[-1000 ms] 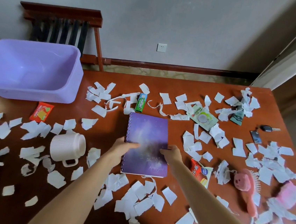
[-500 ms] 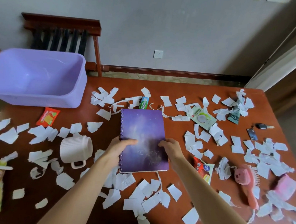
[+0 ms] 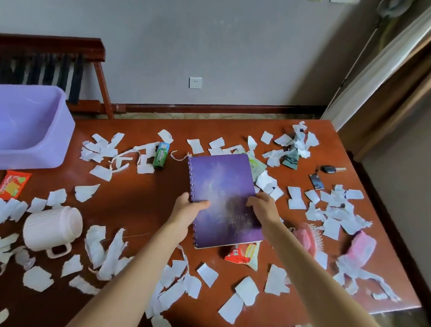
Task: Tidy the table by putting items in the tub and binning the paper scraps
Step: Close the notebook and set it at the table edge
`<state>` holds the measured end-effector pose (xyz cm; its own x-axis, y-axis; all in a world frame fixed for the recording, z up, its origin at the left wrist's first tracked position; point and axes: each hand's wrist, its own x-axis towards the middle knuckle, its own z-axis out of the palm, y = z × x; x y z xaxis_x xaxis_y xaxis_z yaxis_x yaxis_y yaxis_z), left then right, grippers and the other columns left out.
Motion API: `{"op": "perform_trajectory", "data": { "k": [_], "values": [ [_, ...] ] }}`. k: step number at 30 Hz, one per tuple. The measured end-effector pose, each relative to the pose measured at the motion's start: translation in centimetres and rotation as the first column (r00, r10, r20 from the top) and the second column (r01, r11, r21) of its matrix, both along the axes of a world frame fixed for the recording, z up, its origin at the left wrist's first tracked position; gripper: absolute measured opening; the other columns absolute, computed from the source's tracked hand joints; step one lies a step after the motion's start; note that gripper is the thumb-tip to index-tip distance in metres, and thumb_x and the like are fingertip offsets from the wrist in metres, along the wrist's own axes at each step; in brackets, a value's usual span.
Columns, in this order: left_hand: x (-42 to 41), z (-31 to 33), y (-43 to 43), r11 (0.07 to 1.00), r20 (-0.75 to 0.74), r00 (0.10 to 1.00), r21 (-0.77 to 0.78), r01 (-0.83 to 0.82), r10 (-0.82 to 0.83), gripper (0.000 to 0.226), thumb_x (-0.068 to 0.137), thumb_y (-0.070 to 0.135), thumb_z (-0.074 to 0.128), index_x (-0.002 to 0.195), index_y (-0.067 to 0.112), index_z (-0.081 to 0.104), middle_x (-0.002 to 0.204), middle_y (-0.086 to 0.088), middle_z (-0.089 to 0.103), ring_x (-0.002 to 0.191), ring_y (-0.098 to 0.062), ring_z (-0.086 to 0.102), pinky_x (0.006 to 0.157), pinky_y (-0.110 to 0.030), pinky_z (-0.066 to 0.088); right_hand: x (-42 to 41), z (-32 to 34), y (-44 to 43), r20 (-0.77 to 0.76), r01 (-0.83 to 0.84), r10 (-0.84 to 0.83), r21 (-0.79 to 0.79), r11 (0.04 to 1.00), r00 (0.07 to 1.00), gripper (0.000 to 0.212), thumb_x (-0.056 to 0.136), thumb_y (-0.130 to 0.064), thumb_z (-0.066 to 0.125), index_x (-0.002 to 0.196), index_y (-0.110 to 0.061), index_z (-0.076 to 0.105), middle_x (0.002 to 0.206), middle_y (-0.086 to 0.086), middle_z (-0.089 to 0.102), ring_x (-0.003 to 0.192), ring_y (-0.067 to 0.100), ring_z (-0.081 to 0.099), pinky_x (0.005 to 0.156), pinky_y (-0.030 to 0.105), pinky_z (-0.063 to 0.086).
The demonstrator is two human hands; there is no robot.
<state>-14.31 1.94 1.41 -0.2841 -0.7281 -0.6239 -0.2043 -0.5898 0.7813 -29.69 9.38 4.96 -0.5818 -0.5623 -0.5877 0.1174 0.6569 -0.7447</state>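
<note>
— Between the two hands, above the littered table (image 3: 136,197), a purple notebook (image 3: 222,188) hangs tilted. The left hand (image 3: 185,210) grips its spiral edge, thumb on the cover, and the right hand (image 3: 263,208) pinches the opposite edge. Is it off the table?

— It looks lifted, its near corner over a red snack packet (image 3: 242,254) just below the right wrist. Whether it touches that packet, I cannot tell.

— Where does it go?

— To the lilac tub (image 3: 51,146), well off to the left of the left hand and farther away.

— How to carry it well?

— Probably with both grips firm and the notebook raised level, so the cover does not flap. It then swings leftward, high over the paper scraps (image 3: 109,253) and the white mug (image 3: 50,228) lying on its side left of the left forearm. Last, it is laid flat on the tub's floor. Dragging it low would likely scatter scraps.
</note>
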Motion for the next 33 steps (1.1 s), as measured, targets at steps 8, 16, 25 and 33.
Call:
{"op": "perform_trajectory", "data": {
  "k": [8, 16, 25, 33],
  "values": [
    [-11.9, 0.3, 5.8, 1.0, -0.036, 0.999, -0.012, 0.01, -0.01, 0.021, 0.083, -0.006, 0.058, 0.092, 0.013, 0.06, 0.094, -0.013, 0.064, 0.07, -0.021, 0.062, 0.063, -0.024, 0.047, -12.3, -1.4, 5.0, -0.025, -0.01, 0.009, -0.029, 1.0, 1.0, 0.016, 0.082, 0.005, 0.046, 0.071, -0.006, 0.05, 0.058, 0.006, 0.045, 0.051, 0.019, 0.041, 0.045, 0.021, 0.032],
    [-24.9, -0.1, 11.2, 0.999, -0.006, 0.999, 0.02, 0.034, -0.034, 0.024, 0.084, -0.011, 0.05, 0.085, 0.011, 0.059, 0.085, -0.011, 0.062, 0.067, -0.02, 0.056, 0.061, -0.025, 0.043, -25.5, -2.6, 10.2, -0.049, 0.033, -0.034, -0.017, 0.999, 0.998, 0.024, 0.079, 0.007, 0.045, 0.062, -0.009, 0.049, 0.054, 0.007, 0.042, 0.047, 0.019, 0.037, 0.046, 0.022, 0.029],
    [-36.3, 0.3, 13.4, 0.974, 0.1, 0.969, 0.054, 0.221, -0.225, 0.023, 0.085, -0.008, 0.043, 0.083, 0.014, 0.051, 0.078, -0.003, 0.055, 0.061, -0.014, 0.048, 0.054, -0.023, 0.036, -36.9, -3.5, 14.9, 0.071, 0.226, -0.223, -0.028, 0.974, 0.972, 0.024, 0.079, 0.006, 0.049, 0.064, -0.013, 0.05, 0.058, 0.007, 0.044, 0.036, 0.013, 0.045, 0.039, 0.015, 0.036],
    [-43.0, 0.0, 15.8, 0.921, 0.065, 0.922, 0.118, 0.372, -0.381, 0.036, 0.09, -0.007, 0.041, 0.116, 0.015, 0.05, 0.078, 0.001, 0.055, 0.07, -0.01, 0.053, 0.062, -0.02, 0.044, -43.9, -3.3, 18.2, 0.048, 0.335, -0.333, -0.031, 0.942, 0.942, 0.028, 0.08, 0.007, 0.046, 0.066, -0.015, 0.056, 0.061, 0.007, 0.051, 0.04, 0.013, 0.051, 0.033, 0.009, 0.036]
  ]
}}
